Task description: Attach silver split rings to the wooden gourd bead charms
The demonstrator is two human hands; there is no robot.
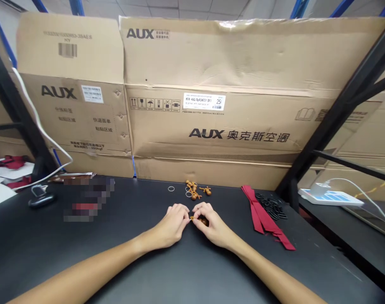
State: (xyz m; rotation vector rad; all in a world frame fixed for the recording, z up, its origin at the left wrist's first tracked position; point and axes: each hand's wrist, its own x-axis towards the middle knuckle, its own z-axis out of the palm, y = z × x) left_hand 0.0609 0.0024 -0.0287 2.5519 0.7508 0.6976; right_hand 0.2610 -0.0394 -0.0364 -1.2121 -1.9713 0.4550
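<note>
Over the middle of the black table my two hands meet fingertip to fingertip. My right hand [214,226] is closed on a small brown gourd-shaped pendant [204,221]; its round end shows below the fingers and a yellowish tip pokes out toward the left hand. My left hand [171,226] is pinched beside that tip, and whatever lies between its fingers is hidden. Just beyond the hands lies a cluster of similar brown pendants [194,196] with metal key rings among them. Another pendant [207,191] rests to its right, and a loose key ring [171,188] to its left.
On the right lie red ribbon strips [262,215] beside a heap of black clips [272,207]. A power strip [332,196] sits farther right. At left are a black corded object [42,198] and a blurred-out item [88,200]. Large cardboard boxes [211,118] wall the back.
</note>
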